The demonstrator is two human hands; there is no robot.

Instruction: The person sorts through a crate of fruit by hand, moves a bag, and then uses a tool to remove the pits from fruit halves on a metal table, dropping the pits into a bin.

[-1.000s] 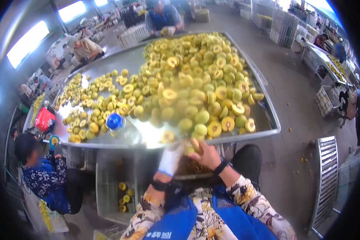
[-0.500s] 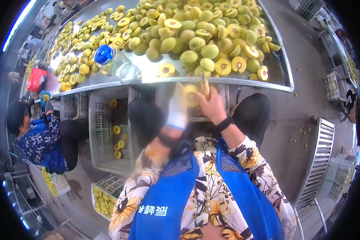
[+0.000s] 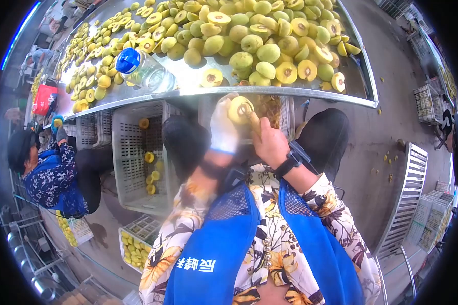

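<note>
My left hand [image 3: 222, 127], in a white glove, holds a halved yellow fruit [image 3: 240, 109] with its cut face and pit toward me, just below the table's front edge. My bare right hand [image 3: 268, 144] grips a small knife [image 3: 253, 122] whose tip is at the fruit's pit. Above them a big metal table [image 3: 188, 81] carries a heap of yellow-green fruits [image 3: 259, 35], whole and halved.
A clear water bottle with a blue cap [image 3: 142, 71] lies on the table. White plastic crates [image 3: 137, 157] with a few fruit halves stand under the table, left of my knees. A seated person in a blue apron [image 3: 48, 173] works at the left. A metal rack [image 3: 407, 203] stands at right.
The view tilted down from the table to my lap. My hands took a fruit from the table edge and drew it closer; it is now turned cut face up with the knife at the pit.
</note>
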